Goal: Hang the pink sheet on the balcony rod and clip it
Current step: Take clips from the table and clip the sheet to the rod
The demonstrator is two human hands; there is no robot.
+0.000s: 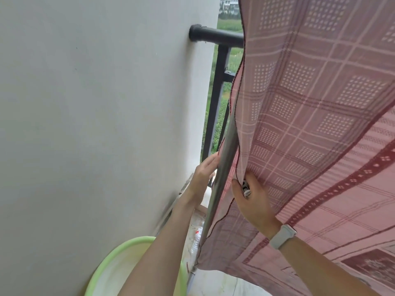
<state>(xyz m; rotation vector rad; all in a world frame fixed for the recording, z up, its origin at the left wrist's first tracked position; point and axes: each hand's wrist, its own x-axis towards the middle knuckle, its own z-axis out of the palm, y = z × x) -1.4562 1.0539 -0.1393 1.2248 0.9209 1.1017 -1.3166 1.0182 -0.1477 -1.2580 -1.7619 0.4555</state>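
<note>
The pink checked sheet [310, 116] with dark red borders hangs over a grey metal rod [224, 165] and fills the right side of the view. My right hand [252, 199], with a pale watch at the wrist, pinches the sheet's left edge against the rod and holds a small metal clip [246, 189] there. My left hand [205, 169] reaches up on the rod's far side, fingers spread and touching the rod. The rod's upper end is hidden under the cloth.
A white wall [96, 124] stands close on the left. A black balcony railing [218, 86] is fixed to it, with greenery beyond. A light green plastic basin [106, 265] sits on the floor under my left arm.
</note>
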